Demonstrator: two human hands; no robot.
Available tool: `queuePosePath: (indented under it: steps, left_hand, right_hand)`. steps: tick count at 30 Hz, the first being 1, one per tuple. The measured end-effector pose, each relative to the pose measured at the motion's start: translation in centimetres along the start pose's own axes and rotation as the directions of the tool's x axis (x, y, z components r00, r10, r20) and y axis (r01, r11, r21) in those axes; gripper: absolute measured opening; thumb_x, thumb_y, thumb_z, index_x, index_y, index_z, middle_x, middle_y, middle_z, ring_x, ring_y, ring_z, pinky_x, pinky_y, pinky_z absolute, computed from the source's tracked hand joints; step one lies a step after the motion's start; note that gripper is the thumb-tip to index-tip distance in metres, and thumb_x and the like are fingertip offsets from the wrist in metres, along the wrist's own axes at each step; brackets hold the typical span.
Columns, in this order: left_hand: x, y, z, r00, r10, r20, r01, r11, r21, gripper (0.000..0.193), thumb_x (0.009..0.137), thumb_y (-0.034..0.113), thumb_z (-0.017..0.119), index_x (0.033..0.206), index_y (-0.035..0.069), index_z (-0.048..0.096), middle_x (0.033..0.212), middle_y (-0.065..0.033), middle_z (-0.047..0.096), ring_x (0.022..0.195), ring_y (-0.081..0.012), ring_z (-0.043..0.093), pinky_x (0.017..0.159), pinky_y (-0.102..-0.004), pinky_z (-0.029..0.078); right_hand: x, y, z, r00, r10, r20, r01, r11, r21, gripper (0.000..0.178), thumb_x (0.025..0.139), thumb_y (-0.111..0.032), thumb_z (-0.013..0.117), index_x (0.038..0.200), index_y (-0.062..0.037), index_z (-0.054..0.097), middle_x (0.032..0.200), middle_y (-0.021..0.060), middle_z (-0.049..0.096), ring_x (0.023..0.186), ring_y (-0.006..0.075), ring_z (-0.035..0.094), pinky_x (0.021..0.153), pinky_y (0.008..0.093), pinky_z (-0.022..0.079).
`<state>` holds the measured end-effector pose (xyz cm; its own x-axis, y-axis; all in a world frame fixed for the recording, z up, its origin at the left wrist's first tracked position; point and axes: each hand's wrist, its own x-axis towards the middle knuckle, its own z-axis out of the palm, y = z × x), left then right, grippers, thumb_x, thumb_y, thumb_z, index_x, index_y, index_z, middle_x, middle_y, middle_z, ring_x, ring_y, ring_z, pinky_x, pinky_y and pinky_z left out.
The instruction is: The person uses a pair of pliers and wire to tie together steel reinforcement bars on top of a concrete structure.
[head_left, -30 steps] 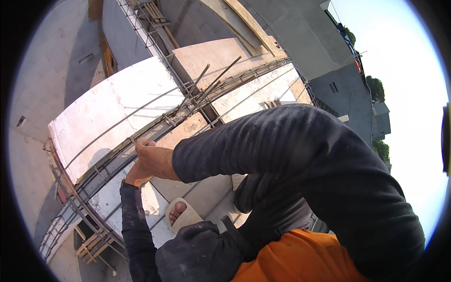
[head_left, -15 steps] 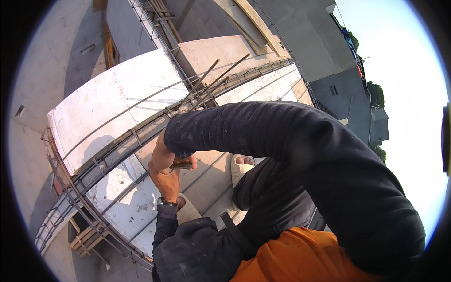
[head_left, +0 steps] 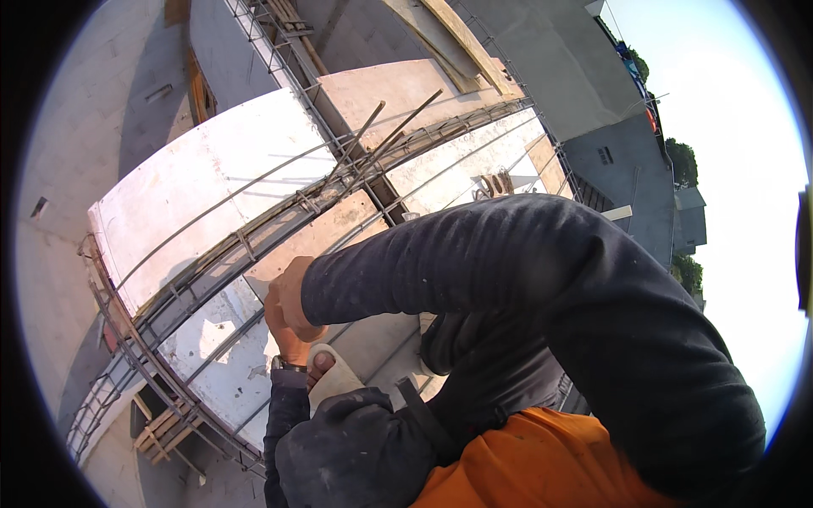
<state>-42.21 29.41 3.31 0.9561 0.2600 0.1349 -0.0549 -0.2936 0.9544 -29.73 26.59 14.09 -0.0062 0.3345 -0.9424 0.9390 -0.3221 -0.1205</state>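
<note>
The left grip (head_left: pixel 288 340) and the right grip (head_left: pixel 296 298) meet in one cluster on the near side of the long steel cage (head_left: pixel 247 246), the right lying across the upper part of the left. Whether either is spread, closed or clamped on something cannot be told, since they overlap and face away.

From left to right: curved bars (head_left: pixel 157 375) reach the cage's left end. A broad white board (head_left: pixel 212 178) lies on the cage's far side. On its near side, a single steel bar (head_left: pixel 227 345) runs roughly parallel to the cage above a scuffed white board (head_left: pixel 229 391), and passes close by the grips; contact is unclear. Farther right, still on the near side, is a pale sandal (head_left: pixel 340 378) with toes showing. Two rods (head_left: pixel 408 120) jut up from the cage, and a dark right sleeve (head_left: pixel 457 254) crosses its near side.

Good handling here probably means letting the left grip steady while the right makes small, controlled turns, elbow lowered so the sleeve does not block the view, weight kept on the boards, and both wrists clear of the cage's jutting rods.
</note>
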Motion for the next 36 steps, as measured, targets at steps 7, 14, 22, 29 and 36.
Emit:
queuePosePath:
  steps: [7,14,22,29,36]
  left_hand:
    - [0.4,-1.8,0.9,0.996,0.005,-0.089,-0.003,1.000,0.027,0.047,0.085,0.013,0.082,0.127,0.002,0.063,0.120,-0.0205,0.071,0.111,-0.0409,0.069,0.094,-0.0476,0.053]
    - [6.6,-0.6,-3.2,0.909,0.069,0.412,-0.104,0.993,0.062,0.042,0.091,0.021,0.078,0.125,0.001,0.064,0.113,-0.0225,0.075,0.110,-0.0438,0.071,0.093,-0.0465,0.057]
    - [4.3,1.5,1.0,0.970,-0.012,-0.242,0.024,0.999,0.047,0.030,0.082,0.018,0.086,0.103,0.008,0.067,0.090,-0.0125,0.070,0.088,-0.0335,0.070,0.079,-0.0424,0.056]
    - [6.0,0.1,-0.2,1.000,-0.004,-0.003,0.005,0.988,0.157,0.032,0.081,0.040,0.084,0.092,0.012,0.072,0.076,-0.0112,0.073,0.076,-0.0349,0.074,0.066,-0.0453,0.057]
    - [8.4,4.5,-12.2,0.995,0.098,-0.011,-0.086,0.916,0.392,0.041,0.083,0.036,0.089,0.113,0.011,0.076,0.107,-0.0075,0.078,0.106,-0.0289,0.073,0.093,-0.0464,0.055]
  right_hand:
    - [-11.2,2.9,-4.7,0.988,-0.021,0.151,-0.109,0.599,0.793,0.061,0.106,-0.048,0.053,0.121,0.0090,0.069,0.111,0.0290,0.075,0.089,0.0300,0.079,0.067,0.0388,0.069]
    - [-8.9,1.0,-5.7,0.989,0.148,0.016,-0.137,0.948,-0.288,0.049,0.076,-0.048,0.089,0.115,-0.0186,0.084,0.102,0.0075,0.082,0.091,0.0289,0.079,0.081,0.0474,0.063]
    - [-9.0,0.9,-2.5,0.977,0.091,-0.193,-0.159,0.914,-0.374,0.026,0.085,-0.019,0.079,0.105,-0.0034,0.078,0.086,0.0065,0.071,0.077,0.0298,0.075,0.060,0.0451,0.056]
    - [-10.1,2.8,-2.3,0.902,0.161,-0.401,-0.195,0.980,-0.045,0.024,0.087,-0.022,0.071,0.100,-0.0026,0.078,0.091,0.0172,0.076,0.083,0.0344,0.077,0.074,0.0455,0.060]
    - [-11.7,4.8,-10.2,0.981,0.191,0.046,-0.174,0.735,0.655,0.046,0.106,-0.041,0.058,0.112,0.0024,0.071,0.071,0.0071,0.069,0.053,0.0169,0.069,0.042,0.0326,0.058]
